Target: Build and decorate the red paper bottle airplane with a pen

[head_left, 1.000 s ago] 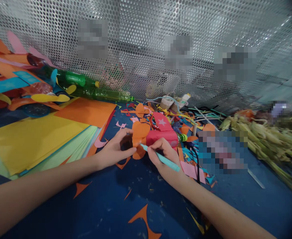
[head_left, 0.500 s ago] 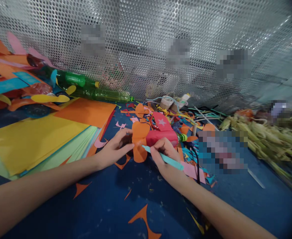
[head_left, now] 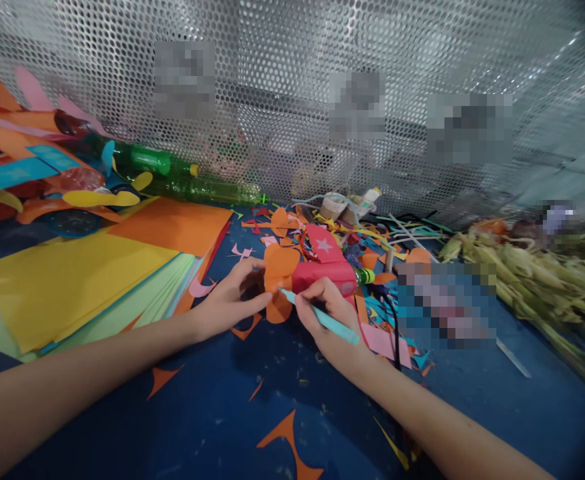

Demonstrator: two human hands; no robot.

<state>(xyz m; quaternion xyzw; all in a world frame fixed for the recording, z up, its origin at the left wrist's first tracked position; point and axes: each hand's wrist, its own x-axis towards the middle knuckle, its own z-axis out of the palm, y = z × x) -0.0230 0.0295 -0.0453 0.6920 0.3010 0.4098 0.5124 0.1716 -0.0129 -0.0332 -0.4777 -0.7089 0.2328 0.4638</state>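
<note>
A bottle wrapped in red paper (head_left: 322, 275), with a green cap at its right end, lies on the blue table. An orange paper piece with rounded ends (head_left: 279, 267) stands at its left end. My left hand (head_left: 235, 293) is closed around the left side of this orange piece, its thumb on the front and the other fingertips partly hidden behind. Between the fingers of my right hand (head_left: 330, 317) is a light blue pen (head_left: 333, 325), its tip at the orange surface. A red paper wing with a star (head_left: 324, 244) rises from the bottle.
Coloured sheets (head_left: 77, 280) lie at the left, below paper-decorated bottles (head_left: 32, 167). Green bottles (head_left: 192, 187) rest along the perforated metal screen (head_left: 282, 80). Paper scraps (head_left: 290, 443) are scattered about the table (head_left: 212, 407). Dried husks (head_left: 537, 273) lie at the right.
The pen and my right hand have shifted slightly left on the orange piece, and the pen's angle has changed a little. The left thumb has moved slightly right.
</note>
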